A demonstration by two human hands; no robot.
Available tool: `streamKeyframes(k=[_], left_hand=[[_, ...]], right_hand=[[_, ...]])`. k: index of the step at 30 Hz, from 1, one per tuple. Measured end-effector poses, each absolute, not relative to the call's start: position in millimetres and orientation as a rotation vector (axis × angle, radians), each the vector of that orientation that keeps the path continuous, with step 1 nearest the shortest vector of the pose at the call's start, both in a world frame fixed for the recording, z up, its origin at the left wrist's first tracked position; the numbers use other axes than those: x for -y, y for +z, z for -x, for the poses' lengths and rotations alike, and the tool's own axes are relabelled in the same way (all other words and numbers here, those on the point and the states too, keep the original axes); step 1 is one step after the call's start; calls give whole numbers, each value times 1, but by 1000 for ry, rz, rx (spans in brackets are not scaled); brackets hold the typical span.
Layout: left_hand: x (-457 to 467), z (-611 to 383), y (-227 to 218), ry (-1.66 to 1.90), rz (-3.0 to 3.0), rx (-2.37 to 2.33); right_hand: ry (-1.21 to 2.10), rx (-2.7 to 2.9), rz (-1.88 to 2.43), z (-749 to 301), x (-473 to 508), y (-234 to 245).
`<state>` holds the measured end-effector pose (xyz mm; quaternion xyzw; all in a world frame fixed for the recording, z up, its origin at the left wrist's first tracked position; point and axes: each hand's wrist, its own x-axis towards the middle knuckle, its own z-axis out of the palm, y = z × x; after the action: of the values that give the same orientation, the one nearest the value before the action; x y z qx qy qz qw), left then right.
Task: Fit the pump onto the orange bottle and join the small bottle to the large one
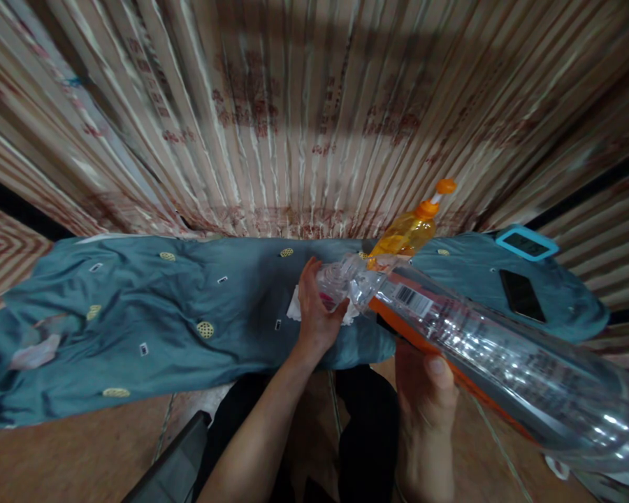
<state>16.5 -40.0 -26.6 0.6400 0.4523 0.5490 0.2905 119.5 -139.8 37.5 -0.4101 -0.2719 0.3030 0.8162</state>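
My left hand (319, 307) is wrapped round a small clear cup (331, 283) over a white paper sheet (294, 307) on the cloth. Something pinkish shows low in the cup. With my right hand (432, 384) I hold a large clear plastic bottle (508, 356) with an orange label, gripping it from below; its thumb shows and the other fingers are mostly hidden. The bottle lies steeply tilted, neck towards the cup, base up at the right. Whether liquid is flowing I cannot tell.
Behind the bottle's neck stands a yellow pump bottle (406, 234) with an orange top. A blue-framed device (527, 242) and a black phone (521, 295) lie at right on the green cloth (183, 293). Crumpled pale paper (36, 351) is at left; a patterned curtain (293, 140) hangs behind.
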Motion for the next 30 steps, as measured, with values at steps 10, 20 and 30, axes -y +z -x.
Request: streamKeyframes(k=[10, 20, 30], left_hand=[[39, -18, -31, 1490, -1705, -1204], [38, -17, -30, 1490, -1706, -1182], [38, -17, -30, 1504, -1697, -1193]], right_hand=[[658, 653, 876, -119, 137, 43], [652, 693, 869, -119, 136, 44], [638, 628, 890, -120, 138, 38]])
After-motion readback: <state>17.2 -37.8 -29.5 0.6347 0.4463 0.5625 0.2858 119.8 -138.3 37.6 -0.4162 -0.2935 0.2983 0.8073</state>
